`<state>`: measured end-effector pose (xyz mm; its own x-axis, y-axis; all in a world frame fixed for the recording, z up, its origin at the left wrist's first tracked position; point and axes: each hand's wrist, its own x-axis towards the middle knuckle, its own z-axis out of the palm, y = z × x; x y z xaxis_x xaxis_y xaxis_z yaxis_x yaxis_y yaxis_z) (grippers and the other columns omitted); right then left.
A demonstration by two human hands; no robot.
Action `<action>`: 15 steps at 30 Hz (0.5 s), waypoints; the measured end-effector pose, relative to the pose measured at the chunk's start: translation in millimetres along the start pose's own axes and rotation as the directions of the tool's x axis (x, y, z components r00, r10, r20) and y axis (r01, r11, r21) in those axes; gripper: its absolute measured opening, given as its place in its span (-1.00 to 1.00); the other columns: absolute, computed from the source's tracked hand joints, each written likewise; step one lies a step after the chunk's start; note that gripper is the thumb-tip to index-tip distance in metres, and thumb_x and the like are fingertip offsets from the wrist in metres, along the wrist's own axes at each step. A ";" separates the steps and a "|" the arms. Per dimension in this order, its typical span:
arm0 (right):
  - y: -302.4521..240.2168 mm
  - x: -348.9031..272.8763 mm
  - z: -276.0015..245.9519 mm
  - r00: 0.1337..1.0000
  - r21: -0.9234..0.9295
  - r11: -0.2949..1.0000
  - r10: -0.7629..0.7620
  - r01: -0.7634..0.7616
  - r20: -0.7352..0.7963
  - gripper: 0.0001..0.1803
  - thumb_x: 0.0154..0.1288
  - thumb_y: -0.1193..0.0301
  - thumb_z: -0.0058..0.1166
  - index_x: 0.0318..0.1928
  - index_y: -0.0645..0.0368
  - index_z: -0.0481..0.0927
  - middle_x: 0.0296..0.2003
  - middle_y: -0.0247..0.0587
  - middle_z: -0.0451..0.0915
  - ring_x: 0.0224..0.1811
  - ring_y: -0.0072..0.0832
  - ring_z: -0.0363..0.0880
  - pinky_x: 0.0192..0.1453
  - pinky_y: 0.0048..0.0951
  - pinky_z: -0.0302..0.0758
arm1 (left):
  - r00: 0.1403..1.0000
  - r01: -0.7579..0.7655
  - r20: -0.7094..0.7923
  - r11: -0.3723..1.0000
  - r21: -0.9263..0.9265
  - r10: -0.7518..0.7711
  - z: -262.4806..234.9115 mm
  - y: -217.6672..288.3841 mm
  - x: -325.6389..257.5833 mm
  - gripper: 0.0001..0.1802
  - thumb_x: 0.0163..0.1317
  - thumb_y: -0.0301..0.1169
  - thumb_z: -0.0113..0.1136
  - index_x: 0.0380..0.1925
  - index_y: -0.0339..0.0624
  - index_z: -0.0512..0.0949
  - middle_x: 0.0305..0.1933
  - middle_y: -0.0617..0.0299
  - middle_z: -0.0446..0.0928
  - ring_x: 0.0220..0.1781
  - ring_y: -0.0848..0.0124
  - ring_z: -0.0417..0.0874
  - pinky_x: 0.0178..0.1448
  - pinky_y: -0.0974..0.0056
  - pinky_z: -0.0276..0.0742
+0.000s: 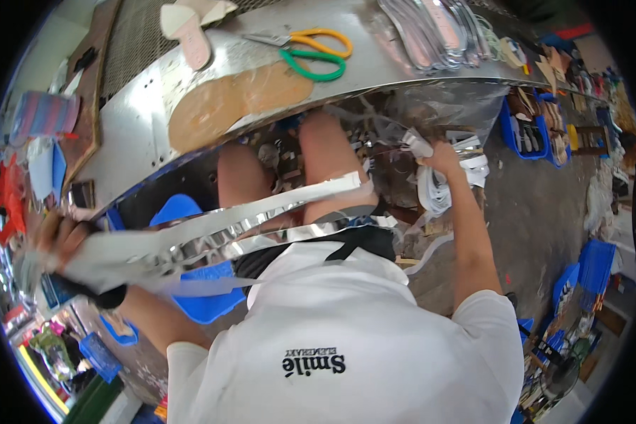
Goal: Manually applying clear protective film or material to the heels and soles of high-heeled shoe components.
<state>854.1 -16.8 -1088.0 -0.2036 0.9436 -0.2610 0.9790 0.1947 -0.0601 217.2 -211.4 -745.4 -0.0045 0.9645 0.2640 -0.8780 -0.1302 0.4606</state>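
Observation:
Long white and silvery strips (261, 210) stretch across my lap from my left hand (67, 244). That hand is far out to the left, partly blurred, with dark cloth around the wrist and its fingers curled round the strip ends. My right hand (442, 160) reaches forward to the right of my knees and grips a short white strip bundle (417, 143). Just below it hangs a looped bunch of white strips (433, 192). The free ends of the left-hand strips lie over my thighs and shorts.
Ahead is a metal worktable (138, 116) bearing scissors (318, 44) with orange and green handles, a pink-lined sandal piece (189, 35), a brown sheet (240, 99) and stacked soles (438, 32). Blue baskets (523, 134) stand right. A blue stool (208, 304) is under me. Scraps litter the floor.

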 end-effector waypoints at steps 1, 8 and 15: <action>-5.7 -0.7 6.9 0.998 -0.063 0.997 -0.052 0.050 -0.029 -0.36 -0.12 0.21 0.34 0.03 0.16 0.47 -0.27 0.09 0.62 -0.17 -0.02 0.60 -0.02 -0.12 0.52 | 0.998 0.044 -0.041 0.998 0.049 -0.042 -11.0 -14.6 4.8 -0.91 0.26 -0.38 0.03 -0.41 -0.10 0.46 -0.44 0.29 0.39 -0.47 0.42 0.39 -0.27 0.32 0.40; -177.3 -33.7 -131.2 0.980 0.667 0.719 -0.164 0.195 -0.110 -0.67 0.07 0.37 0.25 -0.17 0.30 0.57 -0.38 -0.12 0.63 -0.41 -0.39 0.60 -0.27 -0.45 0.52 | 0.917 0.223 -0.390 0.702 0.676 0.085 -35.9 -84.7 -11.8 -0.62 0.20 -0.29 0.15 -0.03 -0.24 0.46 -0.20 0.12 0.57 -0.27 0.30 0.65 -0.13 0.21 0.60; -332.1 -116.8 -252.7 0.948 0.988 0.090 -0.306 0.124 -0.091 -0.85 0.17 0.53 0.19 -0.25 0.31 0.56 -0.36 -0.27 0.62 -0.33 -0.65 0.57 -0.34 -0.64 0.48 | 0.927 0.260 -0.343 0.400 0.879 0.153 8.7 -105.8 10.6 -0.80 0.05 -0.49 0.26 -0.30 -0.25 0.50 -0.40 0.20 0.59 -0.36 0.54 0.59 -0.26 0.35 0.50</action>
<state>554.2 -124.0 -794.1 -0.4922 0.8590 -0.1409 0.0570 -0.1297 -0.9899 314.2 -189.4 -783.9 -0.3028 0.9527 0.0243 0.0688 -0.0036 0.9976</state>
